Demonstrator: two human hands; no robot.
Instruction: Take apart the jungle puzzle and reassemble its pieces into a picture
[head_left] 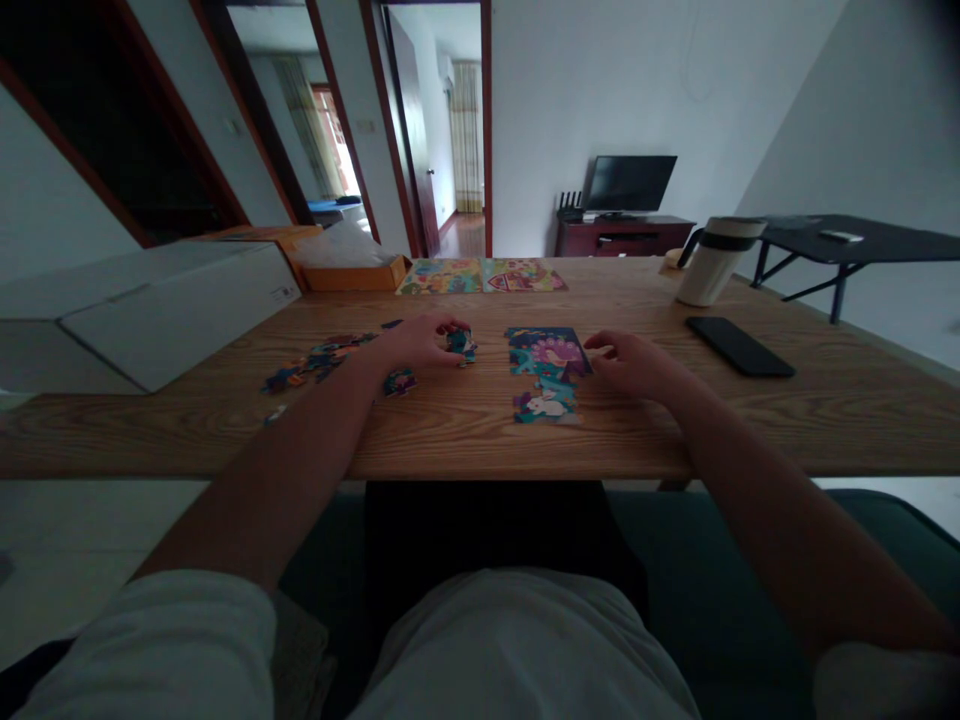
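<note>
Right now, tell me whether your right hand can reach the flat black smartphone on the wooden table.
Probably yes: the right hand lies near the flat black smartphone, and only wooden tabletop shows between them.

No words, numbers or brand names can be read anywhere. A small printed label (285, 294) sits near the right end of the white cardboard box (169, 310) at the left, but it is too small to read. The jigsaw pieces (319, 358) show pictures without legible lettering.
</note>
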